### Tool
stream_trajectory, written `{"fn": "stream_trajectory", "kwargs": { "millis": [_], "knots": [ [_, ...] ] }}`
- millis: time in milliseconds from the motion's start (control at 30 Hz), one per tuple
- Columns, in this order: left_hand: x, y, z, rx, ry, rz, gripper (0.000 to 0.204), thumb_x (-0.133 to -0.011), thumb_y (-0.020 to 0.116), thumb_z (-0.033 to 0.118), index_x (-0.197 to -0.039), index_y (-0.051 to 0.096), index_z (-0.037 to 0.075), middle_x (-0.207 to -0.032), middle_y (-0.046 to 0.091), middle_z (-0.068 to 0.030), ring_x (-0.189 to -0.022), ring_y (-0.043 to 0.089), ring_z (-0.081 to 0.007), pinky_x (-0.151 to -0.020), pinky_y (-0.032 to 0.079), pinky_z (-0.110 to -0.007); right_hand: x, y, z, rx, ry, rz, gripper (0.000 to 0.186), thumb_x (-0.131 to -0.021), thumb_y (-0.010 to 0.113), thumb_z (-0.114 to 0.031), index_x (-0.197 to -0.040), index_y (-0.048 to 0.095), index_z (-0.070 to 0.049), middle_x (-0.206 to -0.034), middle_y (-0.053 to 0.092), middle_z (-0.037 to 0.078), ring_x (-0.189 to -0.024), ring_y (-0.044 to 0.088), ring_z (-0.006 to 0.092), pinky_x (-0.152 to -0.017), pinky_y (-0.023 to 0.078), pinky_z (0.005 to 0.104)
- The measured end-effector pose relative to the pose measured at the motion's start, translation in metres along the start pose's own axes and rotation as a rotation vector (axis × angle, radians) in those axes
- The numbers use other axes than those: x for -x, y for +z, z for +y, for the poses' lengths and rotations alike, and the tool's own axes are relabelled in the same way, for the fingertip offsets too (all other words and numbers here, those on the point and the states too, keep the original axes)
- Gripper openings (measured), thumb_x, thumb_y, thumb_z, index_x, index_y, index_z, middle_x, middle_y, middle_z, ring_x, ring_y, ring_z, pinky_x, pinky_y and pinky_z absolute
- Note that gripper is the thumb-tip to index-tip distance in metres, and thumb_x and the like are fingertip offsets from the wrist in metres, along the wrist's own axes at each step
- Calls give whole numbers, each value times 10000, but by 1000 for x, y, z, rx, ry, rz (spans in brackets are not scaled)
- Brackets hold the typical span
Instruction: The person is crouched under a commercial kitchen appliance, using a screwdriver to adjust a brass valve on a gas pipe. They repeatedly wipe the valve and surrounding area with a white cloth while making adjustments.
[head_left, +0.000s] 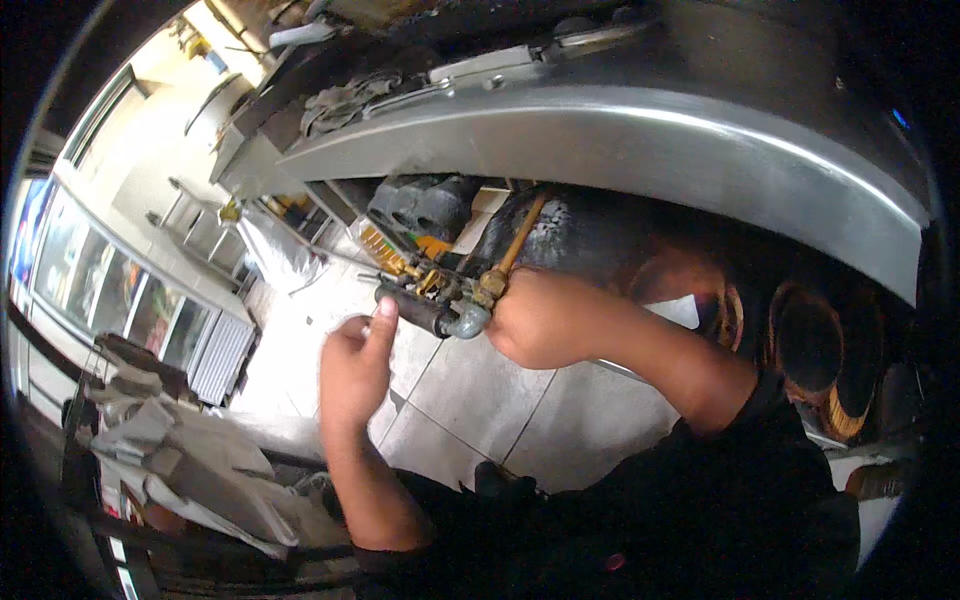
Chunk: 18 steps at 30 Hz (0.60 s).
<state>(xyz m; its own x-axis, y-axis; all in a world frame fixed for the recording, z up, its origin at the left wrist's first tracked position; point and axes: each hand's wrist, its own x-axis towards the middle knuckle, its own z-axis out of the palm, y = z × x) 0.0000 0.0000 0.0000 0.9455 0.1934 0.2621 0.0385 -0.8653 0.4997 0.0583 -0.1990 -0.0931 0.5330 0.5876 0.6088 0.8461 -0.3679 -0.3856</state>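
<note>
A burner assembly with a black cylinder (410, 310), brass fittings (492, 284), a grey elbow pipe (465, 321) and a long brass-coloured tube (525, 225) sits below the steel counter's front. My left hand (352, 375) is closed beside the cylinder's left end, thumb raised; a small pale bit shows at its fingers, too small to name. My right hand (535, 315) is closed against the right side of the fittings, its fingertips hidden. Grey moulded metal blocks (418, 207) lie behind the assembly.
A steel counter (650, 135) spans the top, over dark round items (805, 340) at right. At left stand a glass-door cooler (100, 285) and a rack with pale cloths (180, 465). A tiled floor (470, 410) runs below.
</note>
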Motion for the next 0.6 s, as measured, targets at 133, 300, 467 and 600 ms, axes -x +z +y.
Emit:
{"fn": "stream_trajectory", "kwargs": {
  "millis": [133,300,467,600],
  "knots": [
    [36,138,5,1203,-288,-347,434,-863,512,479,-856,538,46,-643,520,-28,-502,465,-103,-415,334,-218,65,-30,17,25,111,-215,187,-786,473,-143,-797,602,-9,-775,606,215,-717,586,379,-684,471,456],
    [32,137,7,1368,-274,-189,361,-857,551,423,-920,494,72,-648,512,-36,-458,444,-114,-390,343,-194,67,-50,33,-94,195,-367,244,-833,476,-190,-903,604,6,-823,614,221,-760,606,337,-704,478,423],
    [29,130,-2,1368,-205,-188,361,-849,568,389,-940,516,43,-735,537,-40,-516,458,-99,-405,354,-195,92,-30,115,-923,695,68,331,-901,468,-274,-1030,595,3,-810,628,112,-685,595,209,-615,479,326],
    [29,123,-1,1325,-160,-234,318,-889,506,375,-830,519,63,-710,522,-15,-584,472,-91,-462,361,-213,86,-17,138,-1156,807,311,349,-925,451,-327,-953,594,-11,-713,538,29,-573,473,125,-507,397,268]
  ]
}}
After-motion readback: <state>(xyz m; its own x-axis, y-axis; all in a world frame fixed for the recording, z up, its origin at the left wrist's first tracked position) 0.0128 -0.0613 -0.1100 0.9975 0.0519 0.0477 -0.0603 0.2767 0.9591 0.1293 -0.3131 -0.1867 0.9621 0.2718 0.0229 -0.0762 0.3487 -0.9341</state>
